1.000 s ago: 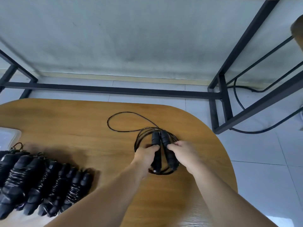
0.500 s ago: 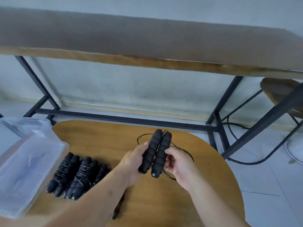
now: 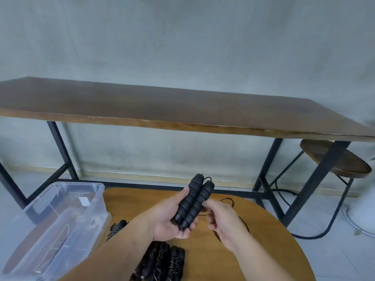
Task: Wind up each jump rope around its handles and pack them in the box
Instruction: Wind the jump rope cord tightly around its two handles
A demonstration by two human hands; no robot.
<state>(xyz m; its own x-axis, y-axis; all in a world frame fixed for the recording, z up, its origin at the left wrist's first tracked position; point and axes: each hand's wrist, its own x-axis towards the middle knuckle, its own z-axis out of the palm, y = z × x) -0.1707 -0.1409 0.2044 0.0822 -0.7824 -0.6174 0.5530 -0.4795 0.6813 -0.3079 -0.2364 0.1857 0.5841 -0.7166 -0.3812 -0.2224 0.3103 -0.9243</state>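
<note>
Head view: left hand (image 3: 172,218) grips two black handles (image 3: 192,201) side by side above the round table (image 3: 263,250); right hand (image 3: 221,222) pinches the thin rope (image 3: 229,201) beside them. Wound ropes (image 3: 162,262) lie near the clear box (image 3: 67,216).

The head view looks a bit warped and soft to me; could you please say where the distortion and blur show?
Head view: the wide lens bows the long bench top; the stool at the right edge is smeared; the handles in the left hand are fairly sharp; the clear box shows pale glare; light is flat, shadows weak.
</note>
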